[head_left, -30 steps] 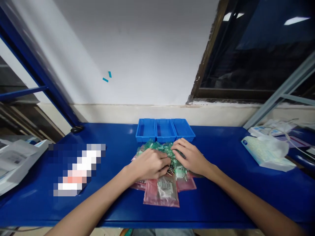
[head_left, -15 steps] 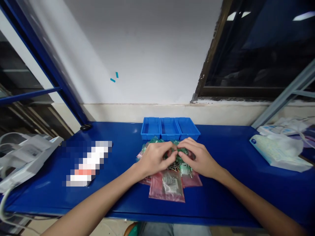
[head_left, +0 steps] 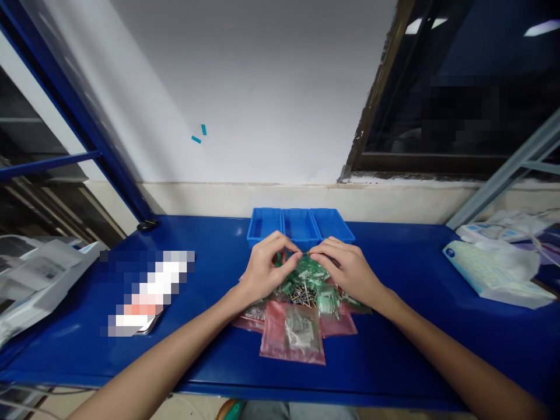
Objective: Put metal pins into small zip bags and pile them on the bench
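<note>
Above a heap of small bags, my left hand [head_left: 269,265] and my right hand [head_left: 350,265] face each other with their fingertips pinched. A small thin piece [head_left: 305,253] spans the gap between them, too small to name. Below the fingers lie several green plastic bags [head_left: 308,269] with small pale parts inside. Loose thin metal pins or screws [head_left: 303,296] are piled in the middle of the heap. In front of them, a pink plastic bag [head_left: 272,335] holds greyish parts. More pink bags are partly hidden under the heap.
Three joined blue bins [head_left: 298,224] stand behind the heap on the blue table [head_left: 406,350]. A blurred-out phone-like object [head_left: 153,297] lies on the left. At the right sits a tissue pack [head_left: 485,271]; white equipment [head_left: 48,277] stands at the far left.
Both hands have risen slightly away from the heap towards the bins, uncovering the green bags and more metal pieces. A thin piece now shows between the fingertips.
</note>
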Motion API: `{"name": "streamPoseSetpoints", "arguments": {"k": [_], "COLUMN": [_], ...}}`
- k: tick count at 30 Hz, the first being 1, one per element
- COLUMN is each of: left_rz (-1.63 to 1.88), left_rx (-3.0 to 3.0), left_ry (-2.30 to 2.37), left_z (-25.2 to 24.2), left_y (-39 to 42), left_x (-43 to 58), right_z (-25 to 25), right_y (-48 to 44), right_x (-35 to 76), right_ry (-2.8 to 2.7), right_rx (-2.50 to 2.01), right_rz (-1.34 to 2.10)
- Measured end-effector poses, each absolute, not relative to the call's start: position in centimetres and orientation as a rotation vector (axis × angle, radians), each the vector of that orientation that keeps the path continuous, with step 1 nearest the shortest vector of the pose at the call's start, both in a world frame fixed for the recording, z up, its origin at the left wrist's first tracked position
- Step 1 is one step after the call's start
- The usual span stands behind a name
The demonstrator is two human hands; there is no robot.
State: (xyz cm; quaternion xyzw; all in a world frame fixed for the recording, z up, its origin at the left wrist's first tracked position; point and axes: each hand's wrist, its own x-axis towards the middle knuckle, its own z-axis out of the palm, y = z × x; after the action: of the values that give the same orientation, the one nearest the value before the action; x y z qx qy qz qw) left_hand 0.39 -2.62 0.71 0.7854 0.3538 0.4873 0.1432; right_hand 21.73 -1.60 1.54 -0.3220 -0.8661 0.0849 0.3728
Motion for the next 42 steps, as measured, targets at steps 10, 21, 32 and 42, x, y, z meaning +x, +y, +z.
{"name": "streamPoseSetpoints", "arguments": {"k": [10, 21, 32, 42], "left_rz": [1.25, 1.231, 1.285, 1.25], "left_rx": [2.913, 3.02, 3.04, 2.912], "left_ry": [0.981, 0.986, 0.884, 0.909], "left_z": [-0.7, 0.0, 0.3, 0.5], "left_y": [-2.3, -2.5, -2.5, -2.8], "left_x": [0.0, -0.3, -0.8, -0.4], "right_z": [0.9, 1.1, 0.2, 0.3], "right_y": [-2.6, -2.6, -3.3, -3.8], "right_x": [21.1, 21.2, 20.3, 20.1], "right_ry": [-2.173, -2.117, -2.099, -2.145], "right_rx": [-0.972, -1.042, -0.993, -0.93], "right_rz": [0.26, 0.316, 0.3, 0.198]}}
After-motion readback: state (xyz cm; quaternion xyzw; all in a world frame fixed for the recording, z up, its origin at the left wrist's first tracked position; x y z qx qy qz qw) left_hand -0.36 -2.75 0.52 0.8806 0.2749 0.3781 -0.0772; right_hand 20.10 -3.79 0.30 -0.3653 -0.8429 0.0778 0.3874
